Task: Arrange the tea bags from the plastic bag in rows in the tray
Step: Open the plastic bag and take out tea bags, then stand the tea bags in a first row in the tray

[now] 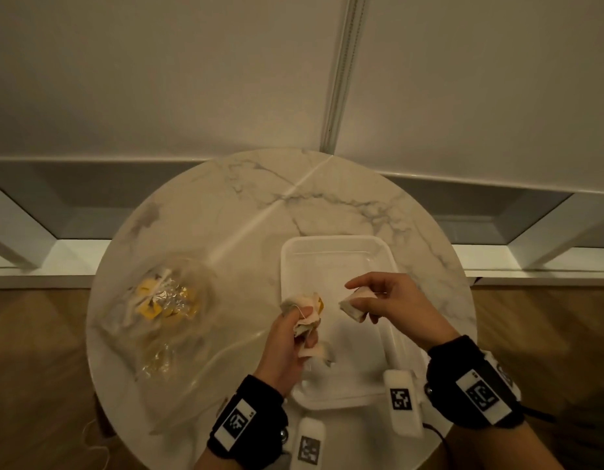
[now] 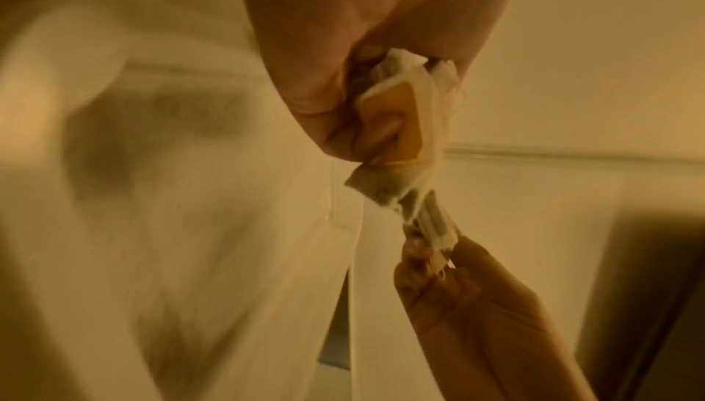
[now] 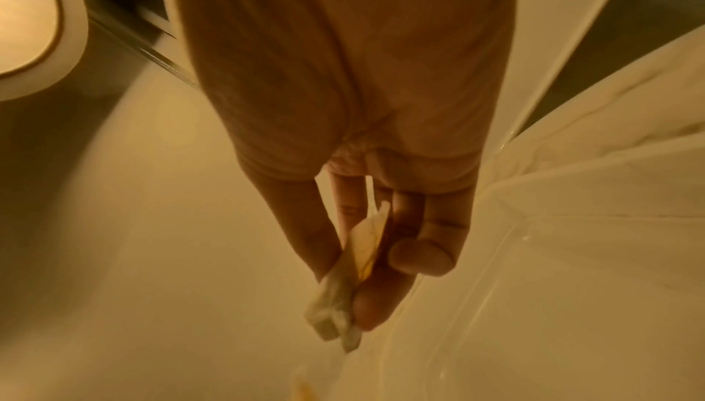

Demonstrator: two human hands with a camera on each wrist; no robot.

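A white plastic tray [image 1: 295,256] lies on the round marble table, right of centre. Over its near left part my left hand [image 1: 287,337] grips a bunch of tea bags [image 1: 305,312] with a yellow tag; the left wrist view shows the bunch [image 2: 404,124] squeezed in my curled fingers. My right hand [image 1: 388,300] hovers over the tray's middle and pinches one tea bag [image 1: 353,307] between thumb and fingertips; the right wrist view shows this tea bag [image 3: 339,290] hanging from them. A clear plastic bag [image 1: 165,300] with more yellow-tagged tea bags lies on the table's left side.
The marble table [image 1: 226,198] is bare at the back. Beyond it stand a pale wall and a low white ledge [image 1: 90,184]. Wooden floor [image 1: 32,368] shows on both sides. White marker blocks [image 1: 402,398] hang from my wrists near the tray's near edge.
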